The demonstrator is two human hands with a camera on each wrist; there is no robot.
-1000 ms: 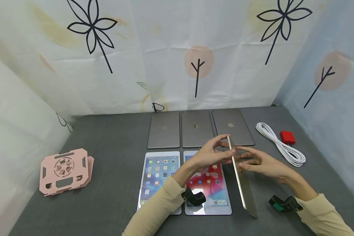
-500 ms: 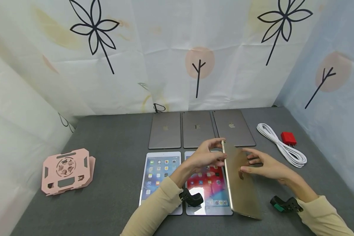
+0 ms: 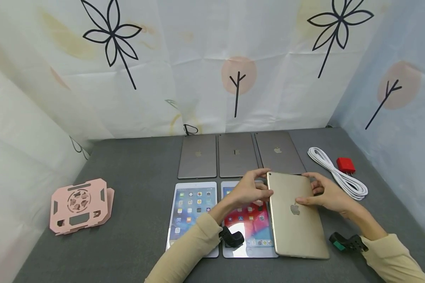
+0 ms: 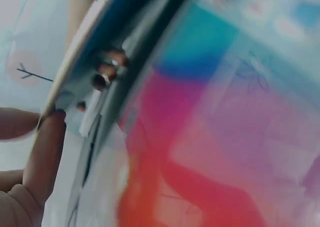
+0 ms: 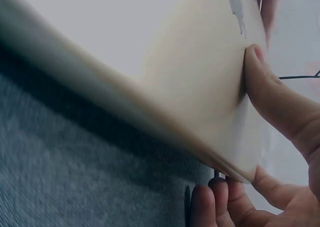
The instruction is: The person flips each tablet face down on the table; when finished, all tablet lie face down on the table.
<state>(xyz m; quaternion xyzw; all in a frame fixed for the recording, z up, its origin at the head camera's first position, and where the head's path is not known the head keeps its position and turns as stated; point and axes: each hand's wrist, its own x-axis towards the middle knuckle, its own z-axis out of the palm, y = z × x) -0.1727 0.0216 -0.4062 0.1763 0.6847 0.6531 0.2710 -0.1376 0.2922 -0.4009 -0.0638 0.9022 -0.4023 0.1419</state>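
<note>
White fabric (image 3: 184, 94) printed with black-lined leaves and small trees closes off the far side and both flanks of a dark gray tabletop (image 3: 138, 220). Near the right of center, a gold iPad (image 3: 301, 236) is held with its Apple-logo back facing up, tilted, just to the right of an iPad with a red and blue screen (image 3: 251, 226). The hands are apart from each other, both clamped on the gold iPad: the left hand (image 3: 249, 188) pinches its left edge near the far corner, while the right hand (image 3: 328, 195) grips the far right corner, thumb on the back and fingers underneath. Whether the near edge touches the tabletop I cannot tell. Left of the red and blue screen lies an iPad with a pale blue home screen (image 3: 192, 212), lit and face up. Beyond these, three gray iPads (image 3: 197, 157) lie face down in a row. On the far right, a coiled white cable (image 3: 340, 177) sits beside a red plug adapter (image 3: 346, 164); well to the left rests a pink folding stand (image 3: 98, 200) with cutouts. Beige sleeves (image 3: 185, 251) cover the forearms, with a black wrist camera (image 3: 232, 238) at each cuff.
</note>
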